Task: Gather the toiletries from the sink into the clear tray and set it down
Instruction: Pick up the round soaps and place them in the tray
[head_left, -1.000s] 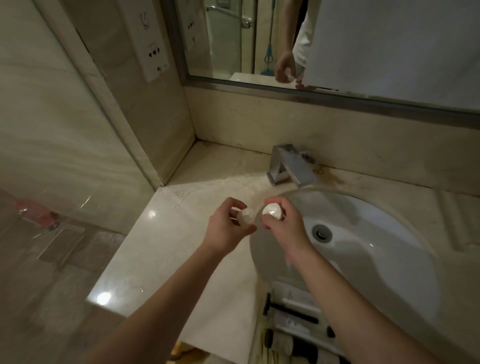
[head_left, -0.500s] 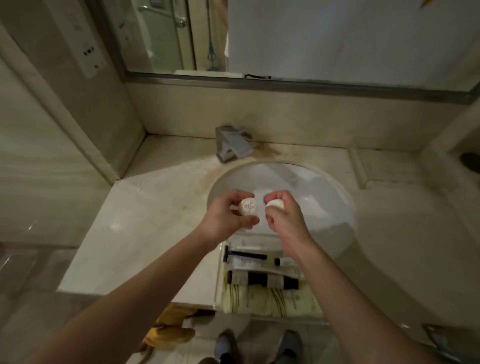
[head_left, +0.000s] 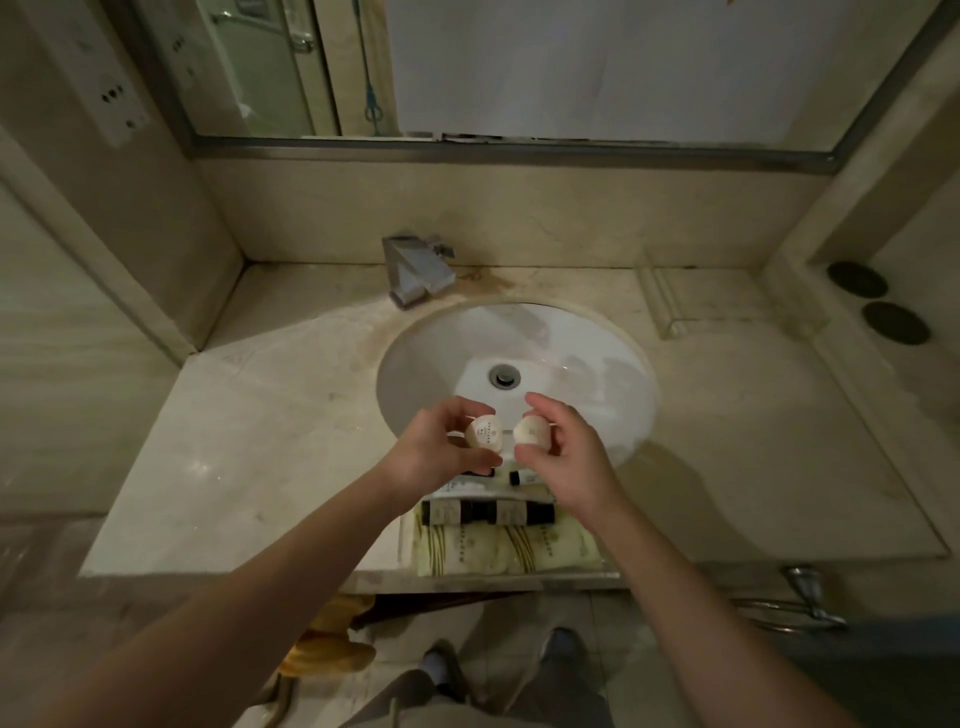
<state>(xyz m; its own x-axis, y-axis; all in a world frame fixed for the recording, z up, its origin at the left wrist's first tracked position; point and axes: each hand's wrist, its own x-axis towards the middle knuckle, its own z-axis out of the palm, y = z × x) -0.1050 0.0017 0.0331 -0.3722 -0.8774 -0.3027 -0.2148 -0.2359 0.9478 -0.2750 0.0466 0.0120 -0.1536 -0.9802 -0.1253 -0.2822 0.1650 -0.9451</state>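
holding one small round soap each: left hand (head_left: 441, 447) pinched on left soap (head_left: 484, 432), right hand (head_left: 563, 457) on right soap (head_left: 532, 431), above clear tray's (head_left: 613, 574) far end. tray already stocked with bottles (head_left: 488, 512) and sachets (head_left: 504, 551); sink (head_left: 597, 364) beyond looks emptied. probably left: dropping both soaps in, moving tray.

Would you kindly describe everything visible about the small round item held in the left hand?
The small round item is a cream-coloured puck, apparently a paper-wrapped toiletry, with faint dark print on its flat face, too small to read. It is tilted so that face points toward the camera. The left hand pinches its rim between thumb and fingers, above the near edge of the sink. It sits close beside a similar item in the other hand, not clearly touching.
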